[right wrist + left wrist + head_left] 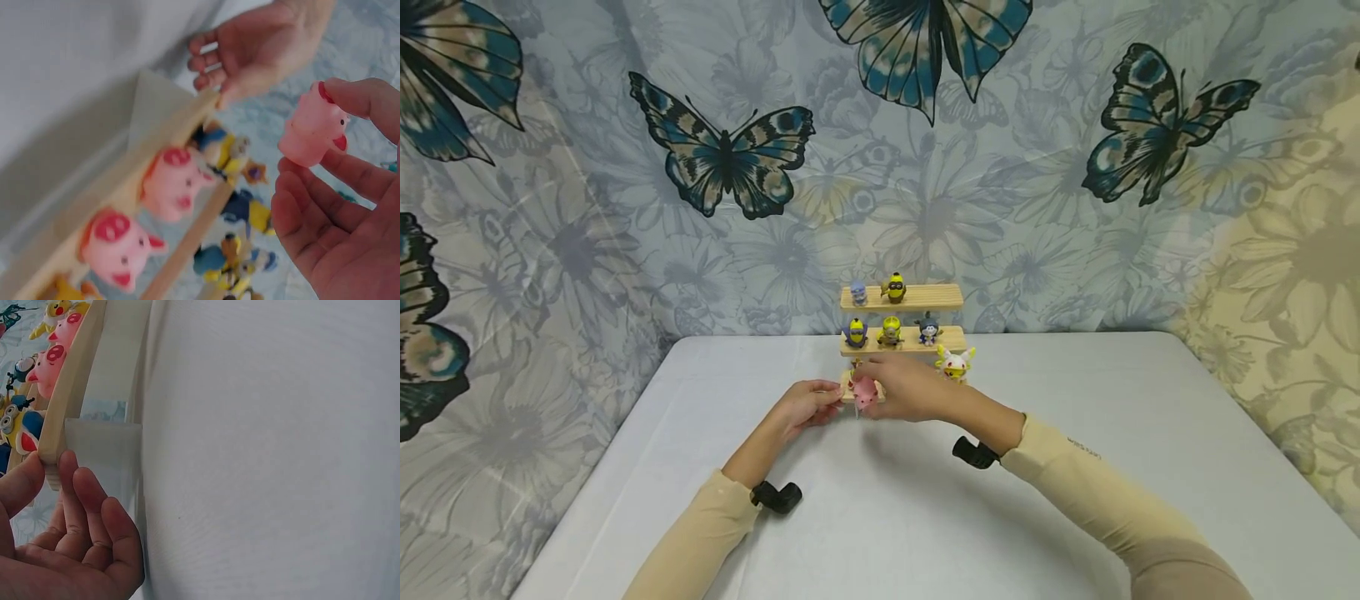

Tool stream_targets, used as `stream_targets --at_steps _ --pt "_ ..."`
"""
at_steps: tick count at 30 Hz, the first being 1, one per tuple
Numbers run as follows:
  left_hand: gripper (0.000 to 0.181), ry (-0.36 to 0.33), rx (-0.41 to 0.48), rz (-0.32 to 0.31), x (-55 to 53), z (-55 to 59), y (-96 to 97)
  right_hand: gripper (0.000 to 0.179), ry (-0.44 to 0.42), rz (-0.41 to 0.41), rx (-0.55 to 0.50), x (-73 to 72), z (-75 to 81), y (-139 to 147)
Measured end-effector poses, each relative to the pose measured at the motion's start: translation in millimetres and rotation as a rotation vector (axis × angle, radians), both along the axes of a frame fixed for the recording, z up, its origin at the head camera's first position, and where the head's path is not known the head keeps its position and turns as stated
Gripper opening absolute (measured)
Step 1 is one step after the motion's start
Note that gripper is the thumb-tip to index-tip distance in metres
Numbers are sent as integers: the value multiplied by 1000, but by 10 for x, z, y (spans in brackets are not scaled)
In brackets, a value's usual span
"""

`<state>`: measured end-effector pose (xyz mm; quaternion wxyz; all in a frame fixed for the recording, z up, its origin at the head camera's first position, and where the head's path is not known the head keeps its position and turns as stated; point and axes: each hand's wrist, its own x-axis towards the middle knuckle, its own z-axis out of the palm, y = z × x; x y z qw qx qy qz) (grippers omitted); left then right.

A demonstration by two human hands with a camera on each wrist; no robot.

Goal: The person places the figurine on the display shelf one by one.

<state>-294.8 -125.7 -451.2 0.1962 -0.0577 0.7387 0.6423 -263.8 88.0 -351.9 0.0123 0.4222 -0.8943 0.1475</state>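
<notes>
My right hand (910,388) holds a pink toy pig (314,128) between thumb and fingers, above the lowest board of a tiered wooden display shelf (902,340). Two more pink pigs (172,184) stand side by side on that board, with a yellow figure (57,309) beyond them. At the board's left end is a minion figure (22,428) with blue and red parts. My left hand (808,406) pinches the left end of this board (55,434) between thumb and index finger, its other fingers loosely bent. From the head, my right hand hides most of the lowest board.
Small figures, including a yellow-and-black one (893,288), stand on the top and middle boards. A white figure with yellow ears (955,363) is at the right end of the lowest tier. The shelf stands on a white-covered table (1075,467), before a butterfly-print backdrop (940,217).
</notes>
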Motion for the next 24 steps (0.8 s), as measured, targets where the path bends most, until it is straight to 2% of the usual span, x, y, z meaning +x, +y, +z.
stream_targets --at_steps 3,10,15,20,24 --pt "36 -5 18 9 0 -19 -6 39 24 -8 -10 -57 59 59" --pt "38 -3 14 8 -6 -19 -4 38 -87 -74 -56 -214 209 223" --pt "39 -6 19 -5 -30 -22 -12 39 -120 -118 -78 -304 300 320" --pt "40 -25 -6 -5 -38 -13 -54 41 -108 -106 -130 -389 341 391" --pt "42 -30 -25 -22 -30 10 -45 43 -78 -146 -160 -455 356 483"
